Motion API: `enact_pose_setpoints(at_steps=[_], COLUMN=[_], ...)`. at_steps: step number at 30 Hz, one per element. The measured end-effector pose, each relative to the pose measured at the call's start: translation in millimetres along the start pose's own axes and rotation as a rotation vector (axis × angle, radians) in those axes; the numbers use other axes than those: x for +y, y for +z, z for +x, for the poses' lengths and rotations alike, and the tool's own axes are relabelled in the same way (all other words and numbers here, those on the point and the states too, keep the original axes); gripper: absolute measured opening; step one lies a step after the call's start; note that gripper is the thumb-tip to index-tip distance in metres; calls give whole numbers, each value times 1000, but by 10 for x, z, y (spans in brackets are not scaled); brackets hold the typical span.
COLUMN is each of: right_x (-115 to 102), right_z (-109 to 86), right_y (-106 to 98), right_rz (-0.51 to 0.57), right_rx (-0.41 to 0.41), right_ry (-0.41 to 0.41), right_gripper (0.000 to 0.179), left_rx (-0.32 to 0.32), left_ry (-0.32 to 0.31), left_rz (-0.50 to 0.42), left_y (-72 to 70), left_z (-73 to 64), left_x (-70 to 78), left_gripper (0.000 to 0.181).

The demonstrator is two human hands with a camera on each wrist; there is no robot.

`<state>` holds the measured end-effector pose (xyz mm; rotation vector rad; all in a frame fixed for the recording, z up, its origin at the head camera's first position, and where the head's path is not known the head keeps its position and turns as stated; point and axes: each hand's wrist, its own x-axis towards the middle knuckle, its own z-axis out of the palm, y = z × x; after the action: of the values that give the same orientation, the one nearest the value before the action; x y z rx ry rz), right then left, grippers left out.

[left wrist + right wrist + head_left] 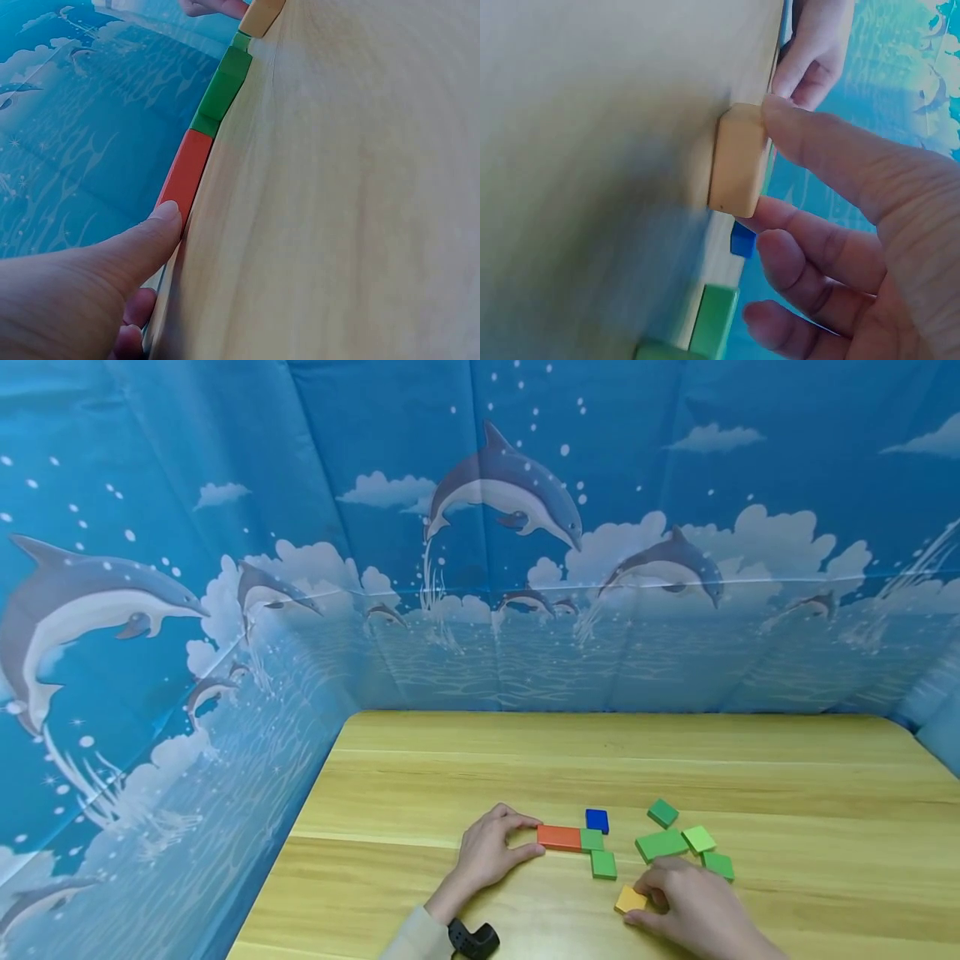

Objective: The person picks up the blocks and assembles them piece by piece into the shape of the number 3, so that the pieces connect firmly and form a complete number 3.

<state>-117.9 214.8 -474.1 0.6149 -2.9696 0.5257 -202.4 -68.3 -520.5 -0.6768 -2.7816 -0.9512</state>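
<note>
A flat red block (558,837) lies on the table, its left end between the thumb and forefinger of my left hand (486,852). Against its right end sits a green square block (592,840). A blue square block (597,821) stands just above that one, and another green square block (603,864) lies just below. In the left wrist view my thumb presses the red block's (186,169) side. My right hand (690,897) pinches an orange-yellow block (736,161) between thumb and forefinger, below and right of the row. Its other fingers curl loosely in the right wrist view.
Right of the row lies a loose group: a green rectangle (662,845), a green square (663,812), a light green square (699,839) and another green square (717,865) near my right hand. The wooden table (420,777) meets a blue dolphin-print curtain (600,652) behind and at left.
</note>
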Motion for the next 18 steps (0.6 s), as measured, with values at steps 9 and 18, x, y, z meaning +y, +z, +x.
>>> enact_pose_setpoints(at_steps=[9, 18], right_x=[-62, -93], right_z=[13, 44], right_y=[96, 120], right_rz=[20, 18], right_rx=[114, 98], right_ry=[-79, -44], right_gripper=[34, 34], left_rx=[10, 2], left_ry=[10, 13], left_rz=[0, 2], left_y=[14, 16], left_z=[2, 2], left_x=[3, -11], left_gripper=[37, 38])
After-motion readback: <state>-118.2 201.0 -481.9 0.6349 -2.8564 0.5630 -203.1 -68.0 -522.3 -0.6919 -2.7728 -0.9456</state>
